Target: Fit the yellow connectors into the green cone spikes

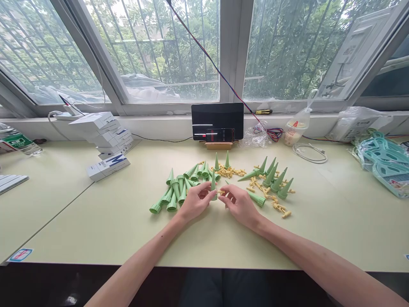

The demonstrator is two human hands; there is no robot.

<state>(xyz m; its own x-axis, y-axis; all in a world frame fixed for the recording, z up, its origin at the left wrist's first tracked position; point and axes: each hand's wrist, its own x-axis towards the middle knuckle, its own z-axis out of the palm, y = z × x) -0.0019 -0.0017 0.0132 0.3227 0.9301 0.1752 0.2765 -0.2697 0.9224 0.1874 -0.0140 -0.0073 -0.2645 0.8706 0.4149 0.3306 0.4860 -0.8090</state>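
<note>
The person's forearms (303, 249) lie nearest, crossing the table's (230, 256) near edge at 6 o'clock. Ahead of them, the held cone (213, 181) is upright in the left hand (198, 200), thumb and fingers closed on its lower part. The right hand's (238, 202) fingertips are drawn narrow at a yellow peg (221, 192) just beside the cone; whether they grip it I cannot tell. Open tabletop runs from the wrists to the near edge, with more room out at 3 o'clock. The cone is green, slim-tipped, widening below. A cone heap (175, 186) lies at 9 o'clock; standing cones (284, 189) and loose pegs (280, 207) sit at 3. Farther out: boxes (108, 167) at 10, a screen (217, 115) at 12, a bagged cup (294, 133) at 2
</note>
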